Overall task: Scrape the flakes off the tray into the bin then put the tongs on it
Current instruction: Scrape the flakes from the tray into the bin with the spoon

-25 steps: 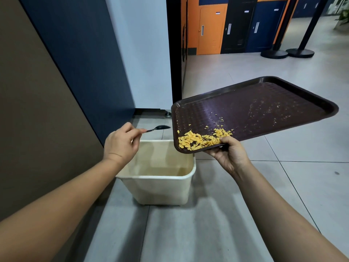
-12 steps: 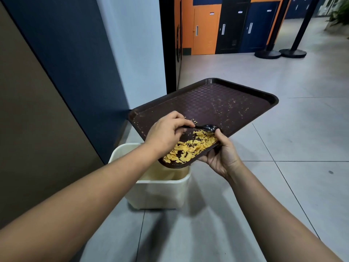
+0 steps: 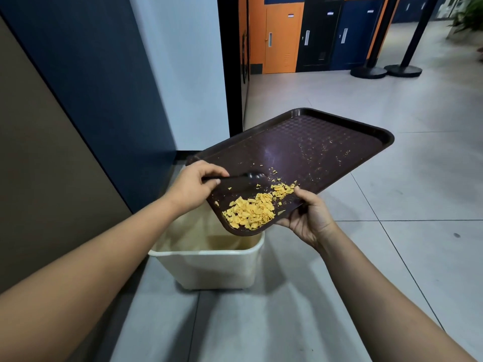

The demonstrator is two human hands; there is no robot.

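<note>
A dark brown tray [image 3: 313, 142] is tilted down toward me over a cream bin [image 3: 209, 267] on the floor. Yellow flakes [image 3: 251, 211] are heaped at its low near corner, with crumbs scattered higher up. My right hand [image 3: 308, 218] grips the tray's near edge, thumb on top. My left hand [image 3: 193, 189] holds black tongs [image 3: 243, 177] by the handle, their tip lying on the tray just above the flakes. The low corner hangs over the bin's opening.
A dark blue wall panel [image 3: 99, 87] and a brown one [image 3: 39, 165] stand close on the left. Grey tiled floor [image 3: 405, 231] stretches right. Two black stanchion bases [image 3: 385, 71] and orange and dark lockers [image 3: 282, 37] are far back.
The tray swung left and tipped over the bin. My left hand brought the tongs onto the tray and drew them down, and the flakes slid toward the low corner.
</note>
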